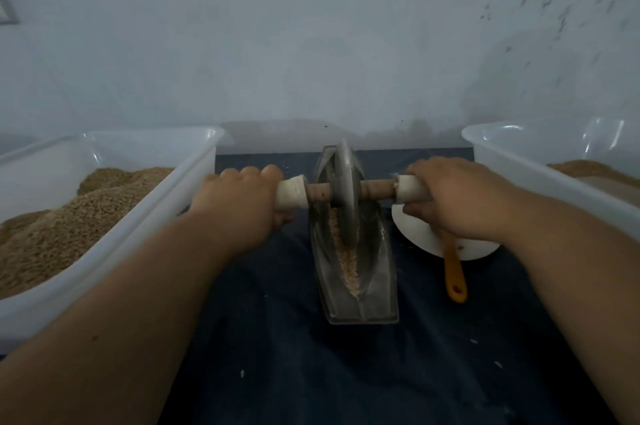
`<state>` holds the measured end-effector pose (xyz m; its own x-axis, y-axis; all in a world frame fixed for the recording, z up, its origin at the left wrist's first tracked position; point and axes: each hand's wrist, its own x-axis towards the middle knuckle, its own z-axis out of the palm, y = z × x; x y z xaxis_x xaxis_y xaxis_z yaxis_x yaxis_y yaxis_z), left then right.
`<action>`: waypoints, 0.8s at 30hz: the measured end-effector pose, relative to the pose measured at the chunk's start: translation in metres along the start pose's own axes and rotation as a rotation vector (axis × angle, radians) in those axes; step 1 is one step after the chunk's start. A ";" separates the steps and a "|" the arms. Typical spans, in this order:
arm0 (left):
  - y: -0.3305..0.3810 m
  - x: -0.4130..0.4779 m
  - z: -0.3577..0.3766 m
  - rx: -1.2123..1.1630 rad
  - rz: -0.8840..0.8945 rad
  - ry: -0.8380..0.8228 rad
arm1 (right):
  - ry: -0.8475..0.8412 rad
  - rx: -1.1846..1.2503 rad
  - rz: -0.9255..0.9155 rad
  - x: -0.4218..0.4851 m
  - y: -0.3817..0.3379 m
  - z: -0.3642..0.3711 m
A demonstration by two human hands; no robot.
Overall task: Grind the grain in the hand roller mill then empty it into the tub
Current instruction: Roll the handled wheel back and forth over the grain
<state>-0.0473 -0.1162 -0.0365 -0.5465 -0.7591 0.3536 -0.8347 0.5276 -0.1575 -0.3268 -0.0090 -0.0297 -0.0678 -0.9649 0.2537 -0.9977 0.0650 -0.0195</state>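
The hand roller mill stands in the middle: a grey boat-shaped metal trough (379,293) with a metal wheel (346,189) standing in its groove on a wooden axle. Pale crushed grain (348,260) lies along the groove. My left hand (242,203) grips the white-wrapped left handle (292,194). My right hand (453,197) grips the white-wrapped right handle (410,187). A white tub (145,216) at the left holds a heap of brown grain (59,227). Another white tub (512,161) at the right holds a smaller amount of brown material (585,170).
A white plate (420,234) lies right of the mill, partly under my right hand, with an orange-handled utensil (454,274) resting on it. Everything sits on a dark blue cloth (277,338) with a few stray grains. A pale wall rises just behind.
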 end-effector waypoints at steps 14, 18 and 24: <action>-0.005 -0.013 -0.038 -0.165 0.118 -0.373 | -0.413 0.189 0.021 -0.022 -0.006 -0.048; 0.006 0.000 0.006 0.099 0.014 0.082 | 0.032 -0.048 0.055 0.004 -0.003 0.005; 0.009 0.003 0.033 0.051 0.033 0.308 | 0.268 -0.113 0.090 0.017 0.004 0.038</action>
<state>-0.0588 -0.1259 -0.0673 -0.5344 -0.5866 0.6086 -0.8232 0.5247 -0.2170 -0.3320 -0.0343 -0.0625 -0.1389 -0.8533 0.5026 -0.9807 0.1891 0.0501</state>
